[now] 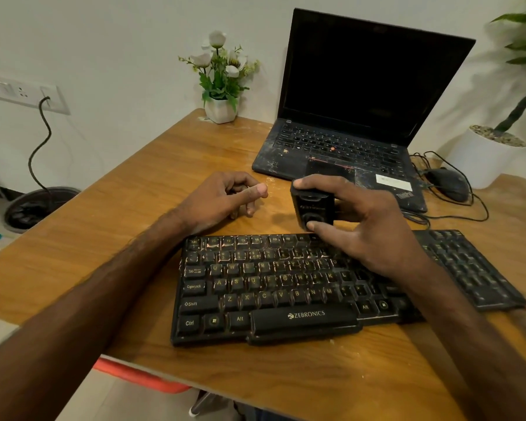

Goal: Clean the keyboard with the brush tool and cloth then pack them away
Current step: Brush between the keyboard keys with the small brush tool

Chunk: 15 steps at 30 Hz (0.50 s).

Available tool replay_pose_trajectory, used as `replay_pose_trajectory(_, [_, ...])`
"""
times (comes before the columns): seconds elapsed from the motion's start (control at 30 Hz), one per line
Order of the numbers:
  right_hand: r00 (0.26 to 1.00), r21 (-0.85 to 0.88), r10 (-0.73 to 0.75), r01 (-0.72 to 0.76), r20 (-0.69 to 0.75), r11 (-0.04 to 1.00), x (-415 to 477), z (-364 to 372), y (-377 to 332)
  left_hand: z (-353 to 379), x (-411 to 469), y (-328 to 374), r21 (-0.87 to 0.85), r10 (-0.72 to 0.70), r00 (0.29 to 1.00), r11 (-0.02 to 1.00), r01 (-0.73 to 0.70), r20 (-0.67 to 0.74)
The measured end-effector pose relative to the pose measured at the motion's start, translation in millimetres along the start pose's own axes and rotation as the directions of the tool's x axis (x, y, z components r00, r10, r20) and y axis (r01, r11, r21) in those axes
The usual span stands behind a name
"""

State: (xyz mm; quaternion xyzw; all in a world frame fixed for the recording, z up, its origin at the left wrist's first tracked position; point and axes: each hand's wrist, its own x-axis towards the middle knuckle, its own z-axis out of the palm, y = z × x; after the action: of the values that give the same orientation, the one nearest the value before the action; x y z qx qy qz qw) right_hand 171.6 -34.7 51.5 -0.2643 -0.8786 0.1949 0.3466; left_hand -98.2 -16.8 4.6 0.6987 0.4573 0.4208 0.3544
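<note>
Right hand (pixel 362 220) grips brush tool (pixel 312 208) above keyboard (pixel 264 287), left hand (pixel 225 199) loosely curled (empty); next, probably expose bristles.

Right hand (pixel 368 226) grips small black boxy tool (pixel 312 208), thumb on near end, fingers over far end, at top edge of keyboard (pixel 271 293). Keyboard black, dusty, flat on wooden table (pixel 134 238). Left hand (pixel 222 199) rests on table beyond keyboard, fingers loosely curled, nothing seen in it. Behind: 1 open laptop (pixel 362 86), screen dark; mouse (pixel 448 183) just right of it; flower pot (pixel 220 109) at far edge.
</note>
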Motion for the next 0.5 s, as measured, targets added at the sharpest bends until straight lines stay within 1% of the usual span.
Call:
replay_pose_trajectory(0.1, [1.0, 0.129, -0.017, 0.017, 0.003, 0.991, -5.3, 2.6, -6.8, 1.3, -1.5, 2.3, -0.002, -0.013, 1.0, 1.0, 0.013, -0.008])
replay_pose_trajectory(0.13, [0.999, 0.124, -0.036, 0.034, 0.015, 0.992, -6.2, 4.3, -8.3, 0.9, -2.1, 2.7, -0.005, -0.017, 1.0, 1.0, 0.017, -0.011])
replay_pose_trajectory(0.23, [0.999, -0.067, -0.039, 0.04, 0.023, 0.997, -3.1, 2.2, -2.7, 0.7, -2.0, 2.6, 0.011, -0.014, 1.0, 1.0, 0.014, -0.003])
replay_pose_trajectory(0.27, [1.0, -0.096, -0.02, 0.021, 0.007, 0.995, -1.7, -0.6, -0.3, 0.2, -2.0, 2.9, 0.015, -0.015, 1.0, 1.0, 0.015, -0.004])
replay_pose_trajectory(0.3, [1.0, -0.066, -0.01, 0.01, -0.009, 0.998, -1.6, -2.8, 0.6, -0.1, -1.7, 3.1, 0.012, -0.017, 1.0, 1.0, 0.017, -0.006])
replay_pose_trajectory(0.37, [1.0, 0.136, 0.007, -0.007, -0.001, 0.991, -5.2, -2.4, -3.5, -0.1, -1.3, 3.3, 0.006, -0.015, 1.0, 1.0, 0.015, -0.006])
replay_pose_trajectory(0.4, [1.0, 0.201, -0.003, 0.0, 0.016, 0.98, -6.9, -0.3, -6.9, 0.2, -1.2, 2.8, 0.004, -0.013, 1.0, 1.0, 0.013, -0.01])
replay_pose_trajectory(0.43, [1.0, 0.195, -0.013, 0.008, 0.027, 0.981, -7.3, 2.3, -7.8, 0.5, -1.4, 2.5, 0.002, -0.01, 1.0, 1.0, 0.01, -0.012])
replay_pose_trajectory(0.5, [1.0, 0.099, 0.011, -0.013, 0.018, 0.995, -4.8, 3.7, -3.8, 0.5, -0.6, 1.1, 0.004, -0.008, 1.0, 1.0, 0.008, -0.001])
